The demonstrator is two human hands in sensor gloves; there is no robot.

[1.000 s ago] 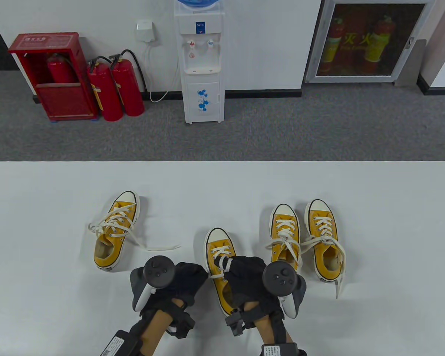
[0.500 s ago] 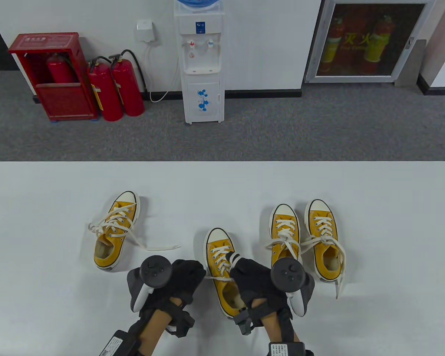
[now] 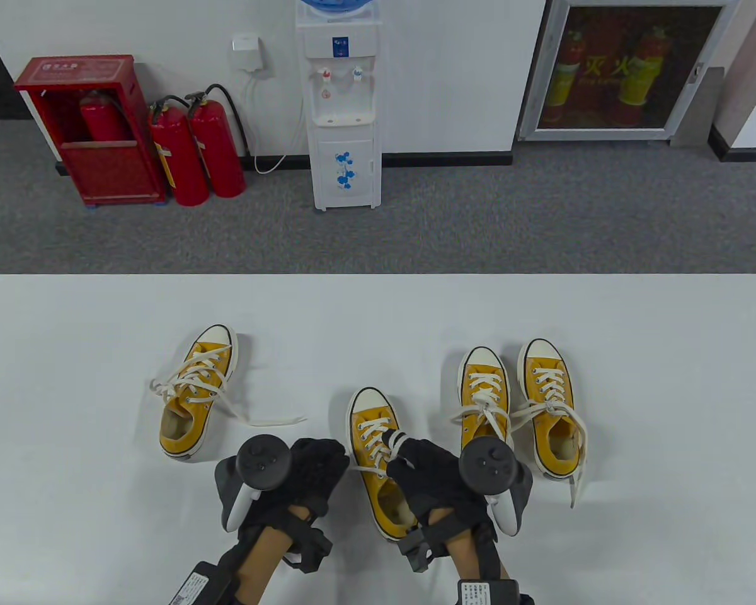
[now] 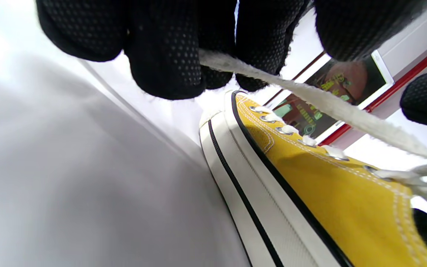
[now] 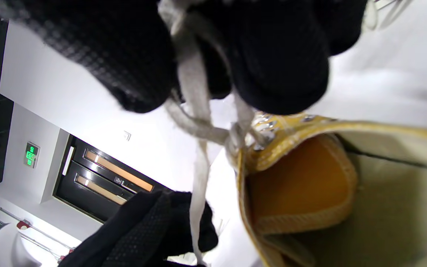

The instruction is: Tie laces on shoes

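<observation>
A yellow canvas shoe point(image 3: 373, 435) with a white toe cap stands at the near middle of the white table point(image 3: 378, 315), toe pointing away. My left hand point(image 3: 312, 466) is beside its left side and pinches one white lace end point(image 4: 310, 100), which runs taut to the eyelets. My right hand point(image 3: 425, 469) is over the shoe's opening and grips the other lace point(image 5: 193, 96), looped round a finger above a knot at the top eyelets. The shoe point(image 4: 310, 193) fills the left wrist view; its tan inside point(image 5: 302, 185) shows in the right wrist view.
A third yellow shoe point(image 3: 198, 391) lies at the left with loose laces trailing toward the middle. Two more yellow shoes point(image 3: 520, 403) stand side by side at the right, laces spread out. Beyond the table are fire extinguishers point(image 3: 195, 151) and a water dispenser point(image 3: 343, 107).
My right hand has shifted right and toward me, drawing its lace across the shoe. The lace between the hands now runs taut. My left hand has barely moved.
</observation>
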